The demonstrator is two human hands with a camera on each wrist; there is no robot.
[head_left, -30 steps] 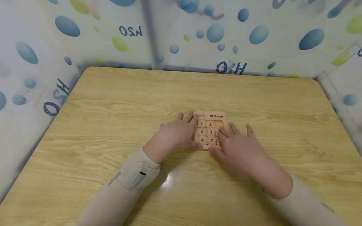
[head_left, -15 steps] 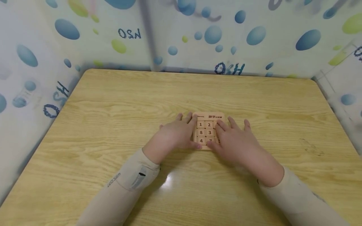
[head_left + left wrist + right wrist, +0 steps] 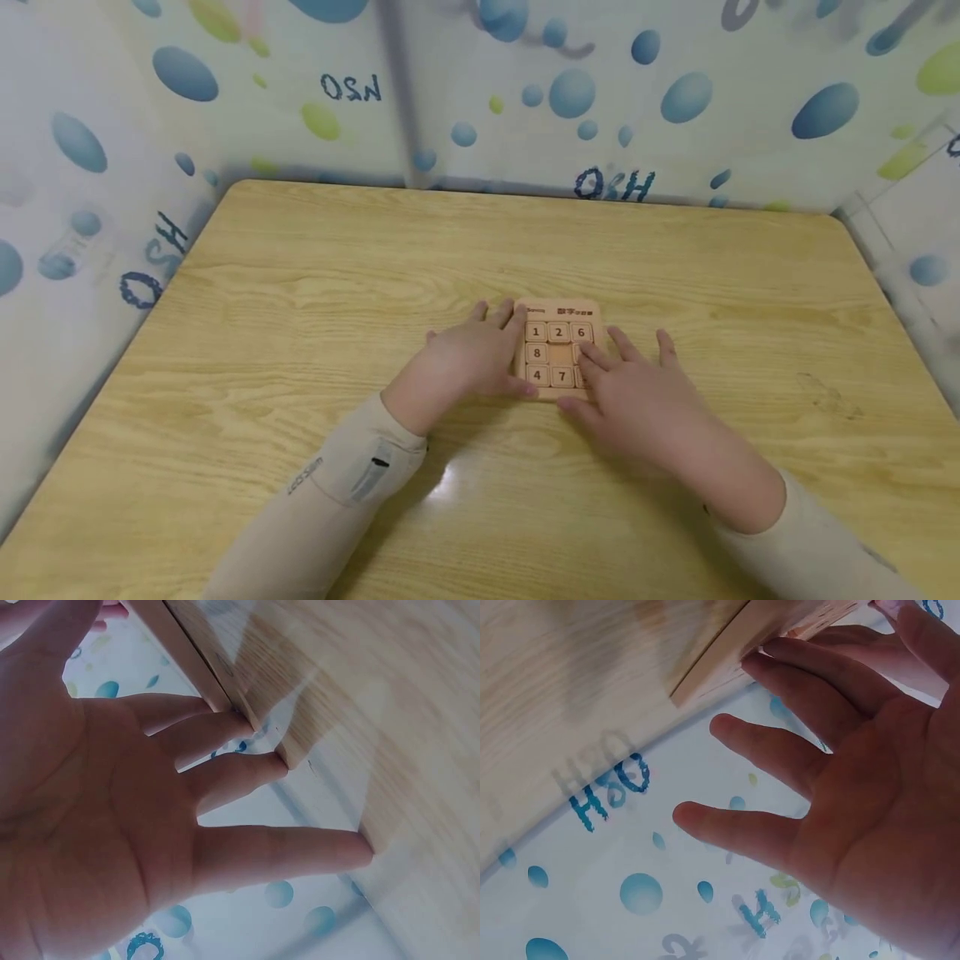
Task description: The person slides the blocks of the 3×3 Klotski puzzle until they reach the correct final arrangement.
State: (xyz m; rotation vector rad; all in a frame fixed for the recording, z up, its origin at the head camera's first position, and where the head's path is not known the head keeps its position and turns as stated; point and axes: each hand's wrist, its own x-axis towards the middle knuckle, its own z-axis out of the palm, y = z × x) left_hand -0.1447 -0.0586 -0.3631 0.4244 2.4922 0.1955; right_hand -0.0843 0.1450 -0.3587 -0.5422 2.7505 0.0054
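Observation:
A wooden number sliding puzzle lies flat on the table. Its top row reads 1, 2, 6, and a gap stands in the centre, right of tile 8. My left hand steadies the left side, index finger along the edge and thumb at the lower left corner, its other fingers spread straight. Two fingertips of my right hand rest on the middle-right tile, partly hiding it and the lower-right one; the thumb is near the bottom edge. In the right wrist view the remaining fingers stretch out past the puzzle's side.
The wood-grain table extends around the puzzle on all sides. A wall covering with blue and green drops and H2O lettering rises behind its far edge and along the sides.
The right fingers went up to the top-right corner, then back down to the middle row. Tile 6 now fills that corner; tile 3 has left the centre. The left hand stayed put.

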